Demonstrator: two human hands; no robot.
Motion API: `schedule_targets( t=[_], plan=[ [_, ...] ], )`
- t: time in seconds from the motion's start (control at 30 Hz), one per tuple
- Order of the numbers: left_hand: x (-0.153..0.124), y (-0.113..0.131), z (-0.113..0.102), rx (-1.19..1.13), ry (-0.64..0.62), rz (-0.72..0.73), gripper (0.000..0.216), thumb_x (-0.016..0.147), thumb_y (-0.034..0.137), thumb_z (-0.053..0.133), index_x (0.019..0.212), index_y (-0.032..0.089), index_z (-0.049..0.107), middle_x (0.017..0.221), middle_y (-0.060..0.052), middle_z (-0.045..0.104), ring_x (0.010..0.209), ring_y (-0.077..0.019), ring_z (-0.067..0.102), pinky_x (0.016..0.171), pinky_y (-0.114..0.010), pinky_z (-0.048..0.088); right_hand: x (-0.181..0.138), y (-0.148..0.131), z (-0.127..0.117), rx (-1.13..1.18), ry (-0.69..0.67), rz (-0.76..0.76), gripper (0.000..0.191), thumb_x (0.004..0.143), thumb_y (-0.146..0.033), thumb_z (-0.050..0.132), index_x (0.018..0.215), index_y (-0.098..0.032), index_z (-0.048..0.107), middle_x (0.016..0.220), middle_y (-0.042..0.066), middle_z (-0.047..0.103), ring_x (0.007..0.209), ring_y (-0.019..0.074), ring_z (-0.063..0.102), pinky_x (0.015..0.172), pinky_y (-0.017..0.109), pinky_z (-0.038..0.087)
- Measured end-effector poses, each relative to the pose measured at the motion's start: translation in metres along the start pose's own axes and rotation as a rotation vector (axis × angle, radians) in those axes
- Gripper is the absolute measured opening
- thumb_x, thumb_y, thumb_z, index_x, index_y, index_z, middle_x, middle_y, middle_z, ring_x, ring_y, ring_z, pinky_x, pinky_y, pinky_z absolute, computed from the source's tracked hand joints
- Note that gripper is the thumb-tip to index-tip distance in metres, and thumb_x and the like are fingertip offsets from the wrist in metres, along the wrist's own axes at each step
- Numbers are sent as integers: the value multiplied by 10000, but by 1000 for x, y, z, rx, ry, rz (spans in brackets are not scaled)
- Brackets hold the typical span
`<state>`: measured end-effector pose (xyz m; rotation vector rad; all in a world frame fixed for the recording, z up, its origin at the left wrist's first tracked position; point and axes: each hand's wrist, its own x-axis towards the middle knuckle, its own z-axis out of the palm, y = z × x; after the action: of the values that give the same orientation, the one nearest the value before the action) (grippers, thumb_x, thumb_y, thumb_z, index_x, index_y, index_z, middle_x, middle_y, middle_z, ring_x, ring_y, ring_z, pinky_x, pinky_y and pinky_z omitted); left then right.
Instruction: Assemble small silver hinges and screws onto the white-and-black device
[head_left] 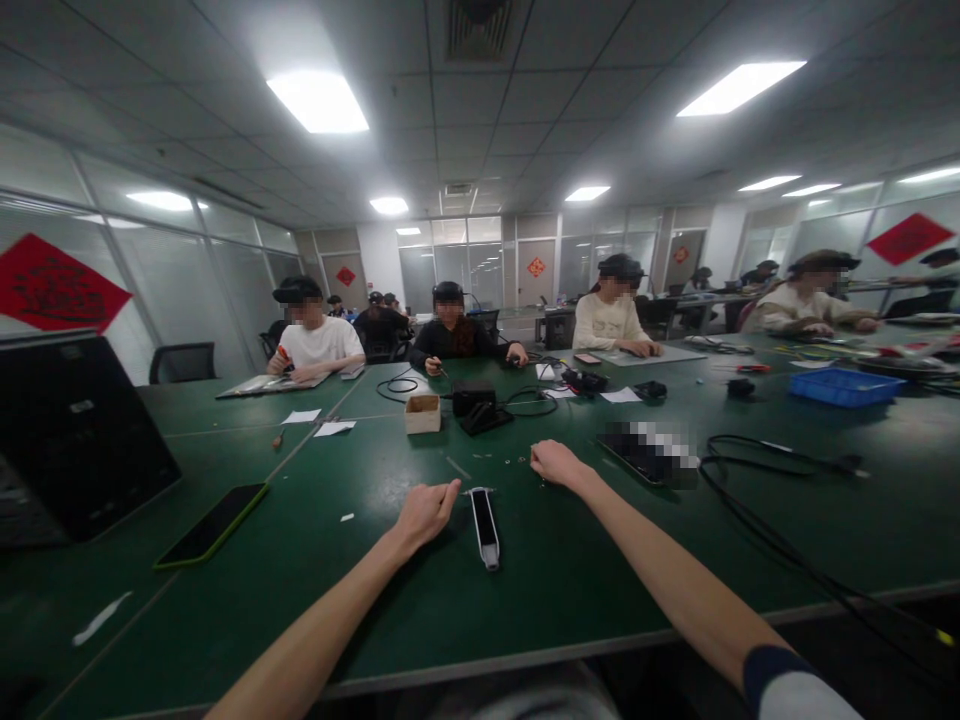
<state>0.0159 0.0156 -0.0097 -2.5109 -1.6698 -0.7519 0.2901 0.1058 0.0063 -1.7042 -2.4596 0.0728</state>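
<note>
**Slim, long white-rimmed device with a dark, smooth face [485, 522] lies between two bare hands**

The device rests flat on the green, smooth-topped table [405, 620], its narrow end toward the wearer and a thin crosspiece at its far end. The left hand [427, 515] lies just beside it, fingers curled, thumb pointing at that far end; contact cannot be told. The right hand [559, 464] is farther off, beyond the device and to its right, fingers bent down. The hands are apart; whether the right pinches anything is hidden by its own knuckles.

Tiny pale bits [522, 460] lie beside the right hand, and a thin translucent strip [457, 468] lies beyond the left. Farther out are an open tan box [423, 421], a lime-edged black phone [212, 526] to the left, a flat dark slab [637, 458] to the right, looping black cable [757, 535] and a shallow blue plastic tray [847, 390].
</note>
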Motion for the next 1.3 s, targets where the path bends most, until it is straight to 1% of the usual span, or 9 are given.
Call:
schedule_targets(
  t=[0.23, 0.37, 0.5, 0.7, 0.87, 0.93, 1.03, 1.17, 1.3],
  plan=[
    [0, -1, 0, -36, 47, -8, 365, 975, 315, 241, 735, 196, 489, 596, 9, 524, 548, -146, 526, 557, -247, 313, 3, 5, 8, 106, -65, -12, 193, 803, -198, 533, 684, -142, 675, 755, 84, 686, 711, 168, 638, 623, 219, 424],
    [1, -3, 1, -116, 97, 26, 208, 946, 303, 328, 835, 196, 468, 691, -1, 555, 613, -157, 541, 578, -252, 361, 3, 5, 6, 157, -28, -16, 113, 772, -158, 562, 832, -145, 657, 876, 79, 684, 801, 168, 631, 655, 215, 415],
    [2, -7, 5, -151, 151, 58, 75, 885, 243, 421, 870, 192, 475, 734, -7, 559, 660, -164, 545, 612, -267, 400, 5, 4, 7, 205, -11, 17, 221, 741, -128, 582, 961, -142, 600, 892, 73, 672, 815, 172, 622, 670, 222, 408],
    [3, -10, 9, -160, 150, 70, 65, 859, 209, 449, 900, 186, 494, 777, -16, 573, 677, -164, 556, 640, -285, 433, 5, 3, 10, 284, -12, -4, 324, 701, -122, 617, 1013, -152, 534, 766, 26, 654, 733, 157, 612, 648, 223, 391],
    [2, -10, 6, -162, 147, 62, 93, 863, 232, 475, 931, 187, 520, 839, -21, 586, 681, -157, 562, 648, -287, 456, -3, -15, 6, 349, 53, -132, 314, 686, -84, 593, 973, -175, 505, 713, -22, 618, 687, 128, 577, 645, 217, 384],
    [2, -8, 5, -158, 141, 82, 103, 856, 237, 500, 938, 187, 537, 874, -23, 587, 713, -156, 569, 680, -290, 464, -8, -30, 5, 471, 123, -237, 259, 695, -104, 584, 928, -181, 503, 735, -25, 605, 663, 115, 559, 627, 215, 397],
    [1, -5, 3, -173, 123, 124, 122, 842, 237, 542, 955, 193, 557, 886, -14, 588, 749, -153, 572, 711, -279, 466, -17, -56, 8, 795, 206, -371, 180, 710, -177, 605, 853, -184, 494, 756, -20, 591, 663, 112, 555, 622, 230, 433],
    [0, 0, 3, -220, 110, 169, 124, 848, 241, 566, 964, 197, 570, 887, -7, 599, 760, -143, 573, 719, -262, 463, -26, -84, 13, 1201, 108, -393, 289, 680, -254, 690, 844, -188, 462, 767, -22, 598, 687, 121, 582, 679, 279, 481],
    [0, 3, 5, -249, 121, 192, 100, 867, 251, 558, 946, 195, 582, 865, -3, 611, 743, -136, 575, 713, -257, 463, -28, -93, 17, 1341, 37, -377, 390, 626, -321, 760, 822, -193, 447, 747, -26, 609, 692, 131, 594, 715, 320, 491]
  ],
)
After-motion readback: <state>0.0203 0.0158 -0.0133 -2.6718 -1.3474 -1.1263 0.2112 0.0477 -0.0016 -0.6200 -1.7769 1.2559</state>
